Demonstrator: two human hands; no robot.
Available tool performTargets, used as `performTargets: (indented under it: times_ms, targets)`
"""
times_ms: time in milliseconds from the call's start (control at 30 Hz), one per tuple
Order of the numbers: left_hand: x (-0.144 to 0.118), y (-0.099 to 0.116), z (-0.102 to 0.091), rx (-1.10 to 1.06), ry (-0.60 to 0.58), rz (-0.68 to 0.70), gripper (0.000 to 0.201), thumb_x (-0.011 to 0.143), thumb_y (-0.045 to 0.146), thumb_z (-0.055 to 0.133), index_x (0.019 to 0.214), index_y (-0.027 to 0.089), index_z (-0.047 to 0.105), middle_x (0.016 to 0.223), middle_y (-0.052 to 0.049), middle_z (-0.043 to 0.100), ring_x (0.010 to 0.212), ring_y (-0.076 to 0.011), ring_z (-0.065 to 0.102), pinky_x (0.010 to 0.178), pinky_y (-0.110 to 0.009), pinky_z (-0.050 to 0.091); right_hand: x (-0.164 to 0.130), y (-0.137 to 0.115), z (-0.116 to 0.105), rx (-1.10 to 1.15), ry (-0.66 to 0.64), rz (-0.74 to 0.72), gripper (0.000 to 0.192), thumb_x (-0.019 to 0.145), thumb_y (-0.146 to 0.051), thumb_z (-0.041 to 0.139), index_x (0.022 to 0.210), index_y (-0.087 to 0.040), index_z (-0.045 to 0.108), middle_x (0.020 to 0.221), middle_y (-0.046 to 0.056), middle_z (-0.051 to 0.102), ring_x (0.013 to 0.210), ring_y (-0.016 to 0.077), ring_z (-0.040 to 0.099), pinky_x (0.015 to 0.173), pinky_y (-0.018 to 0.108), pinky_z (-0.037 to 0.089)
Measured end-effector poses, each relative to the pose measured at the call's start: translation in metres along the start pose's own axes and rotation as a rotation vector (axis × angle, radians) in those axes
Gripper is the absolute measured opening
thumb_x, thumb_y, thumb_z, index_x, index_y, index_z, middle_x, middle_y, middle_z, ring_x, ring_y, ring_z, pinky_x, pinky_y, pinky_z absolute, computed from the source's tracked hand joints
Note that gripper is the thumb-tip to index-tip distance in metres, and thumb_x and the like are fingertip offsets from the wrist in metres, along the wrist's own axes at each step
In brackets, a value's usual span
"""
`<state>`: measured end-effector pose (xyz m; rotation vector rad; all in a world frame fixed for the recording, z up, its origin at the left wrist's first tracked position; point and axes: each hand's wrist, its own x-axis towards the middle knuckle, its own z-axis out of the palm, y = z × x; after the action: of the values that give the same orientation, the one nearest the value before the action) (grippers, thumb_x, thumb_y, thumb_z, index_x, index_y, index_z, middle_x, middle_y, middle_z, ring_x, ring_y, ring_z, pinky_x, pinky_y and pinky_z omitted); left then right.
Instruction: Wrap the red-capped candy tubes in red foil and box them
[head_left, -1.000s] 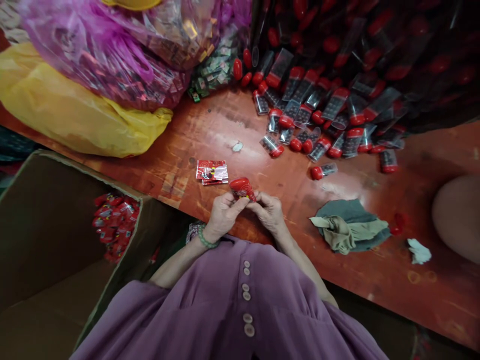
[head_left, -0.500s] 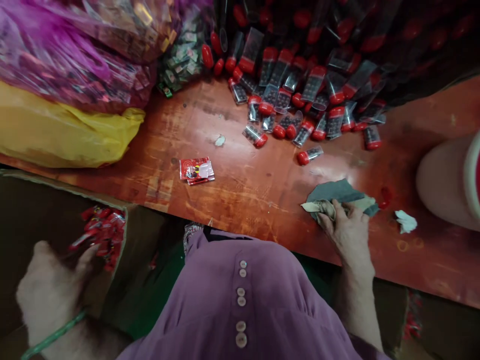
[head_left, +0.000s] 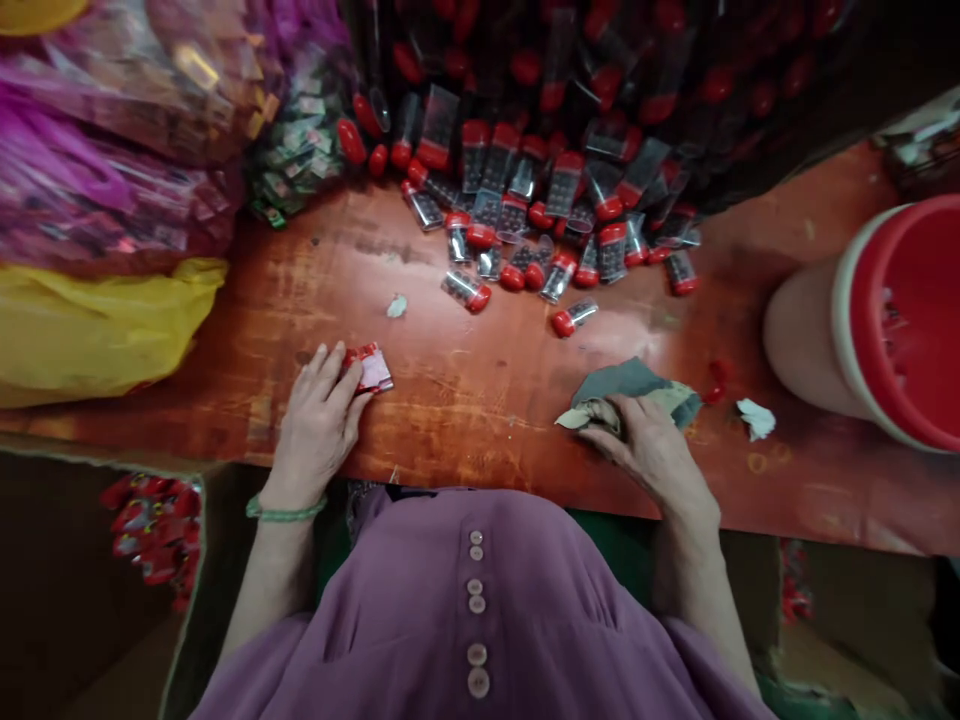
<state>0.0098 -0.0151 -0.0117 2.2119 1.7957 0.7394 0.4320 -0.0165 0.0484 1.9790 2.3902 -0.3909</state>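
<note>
My left hand (head_left: 316, 412) lies on the table, its fingers stretched out and touching the left end of some small red printed packets (head_left: 373, 368). Its fingertips cover part of them. Further right, my right hand (head_left: 654, 440) is closed on a bunched grey-green cloth (head_left: 626, 378), which rests on the tabletop. A beige fold of the cloth sticks out to the left of the fingers. A small white scrap (head_left: 397, 305) lies beyond the packets.
A pile of clear tubes with red caps (head_left: 562, 185) fills the back. Plastic bags (head_left: 112, 330) of packets stand at left. A red-topped bucket (head_left: 806, 310) and crumpled white paper (head_left: 756, 419) are at right. Below the left table edge is a cardboard box (head_left: 180, 620) of red packets.
My left hand has come up from the cardboard box onto the table, at the red packets. My right hand stays on the cloth. The view has shifted to the right.
</note>
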Motion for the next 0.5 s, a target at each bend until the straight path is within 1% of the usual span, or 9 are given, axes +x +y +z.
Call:
performTargets:
  times_ms: [67, 133, 200, 233, 300, 367, 433, 500]
  targets:
    - [-0.004, -0.006, 0.005, -0.014, 0.053, 0.041, 0.043, 0.094, 0.023, 0.059, 0.137, 0.025, 0.057, 0.148, -0.015, 0.053, 0.142, -0.0325, 0.044, 0.112, -0.054, 0.043, 0.014, -0.006, -0.013, 0.094, 0.019, -0.023, 0.047, 0.093, -0.058, 0.052, 0.117, -0.018, 0.061, 0.096, 0.011, 0.066, 0.089, 0.0268, 0.061, 0.077, 0.039, 0.05]
    - [-0.005, -0.007, 0.008, -0.002, 0.102, 0.061, 0.04, 0.091, 0.019, 0.061, 0.131, 0.026, 0.062, 0.144, -0.013, 0.057, 0.14, -0.0321, 0.047, 0.111, -0.055, 0.045, 0.037, -0.009, -0.019, 0.139, 0.094, -0.056, 0.037, 0.096, -0.049, 0.052, 0.116, -0.02, 0.062, 0.093, 0.01, 0.066, 0.087, 0.0255, 0.062, 0.078, 0.04, 0.051]
    - [-0.002, -0.005, 0.01, 0.03, 0.168, 0.073, 0.035, 0.089, 0.016, 0.063, 0.121, 0.027, 0.068, 0.137, -0.011, 0.063, 0.136, -0.0318, 0.051, 0.108, -0.055, 0.046, 0.066, -0.01, -0.019, 0.106, 0.162, -0.103, 0.03, 0.098, -0.038, 0.05, 0.118, -0.02, 0.062, 0.099, 0.011, 0.067, 0.094, 0.0264, 0.061, 0.085, 0.043, 0.05]
    - [0.001, -0.004, 0.01, 0.043, 0.212, 0.083, 0.031, 0.088, 0.015, 0.065, 0.115, 0.027, 0.071, 0.131, -0.01, 0.067, 0.132, -0.0311, 0.054, 0.105, -0.054, 0.048, 0.081, -0.009, -0.017, 0.061, 0.167, -0.138, 0.029, 0.097, -0.031, 0.049, 0.121, -0.021, 0.062, 0.107, 0.012, 0.066, 0.102, 0.0278, 0.06, 0.09, 0.046, 0.048]
    - [0.006, 0.0, 0.011, 0.05, 0.297, 0.102, 0.022, 0.085, 0.014, 0.067, 0.103, 0.026, 0.074, 0.115, -0.008, 0.073, 0.118, -0.0281, 0.061, 0.096, -0.048, 0.052, 0.107, -0.007, -0.01, -0.049, 0.139, -0.196, 0.034, 0.095, -0.02, 0.047, 0.126, -0.021, 0.06, 0.126, 0.015, 0.062, 0.113, 0.0309, 0.055, 0.094, 0.051, 0.044]
    - [0.008, 0.002, 0.012, 0.037, 0.334, 0.095, 0.015, 0.084, 0.014, 0.068, 0.093, 0.024, 0.074, 0.1, -0.006, 0.075, 0.1, -0.0236, 0.065, 0.085, -0.04, 0.054, 0.126, -0.005, -0.002, -0.122, 0.086, -0.216, 0.041, 0.092, -0.015, 0.047, 0.131, -0.021, 0.057, 0.137, 0.017, 0.057, 0.119, 0.0338, 0.05, 0.094, 0.053, 0.041]
    - [0.009, 0.003, 0.012, 0.017, 0.321, 0.048, 0.008, 0.086, 0.017, 0.068, 0.087, 0.023, 0.074, 0.09, -0.005, 0.074, 0.086, -0.0196, 0.064, 0.078, -0.036, 0.052, 0.135, -0.005, 0.003, -0.148, 0.043, -0.218, 0.043, 0.091, -0.015, 0.047, 0.133, -0.021, 0.057, 0.137, 0.017, 0.057, 0.12, 0.0356, 0.049, 0.093, 0.054, 0.039]
    - [0.008, 0.004, 0.01, -0.025, 0.306, -0.005, 0.006, 0.087, 0.02, 0.068, 0.084, 0.021, 0.074, 0.086, -0.004, 0.072, 0.079, -0.017, 0.063, 0.074, -0.033, 0.051, 0.136, -0.005, 0.005, -0.148, 0.025, -0.199, 0.038, 0.094, -0.019, 0.047, 0.129, -0.022, 0.059, 0.129, 0.018, 0.061, 0.117, 0.0364, 0.051, 0.092, 0.055, 0.039]
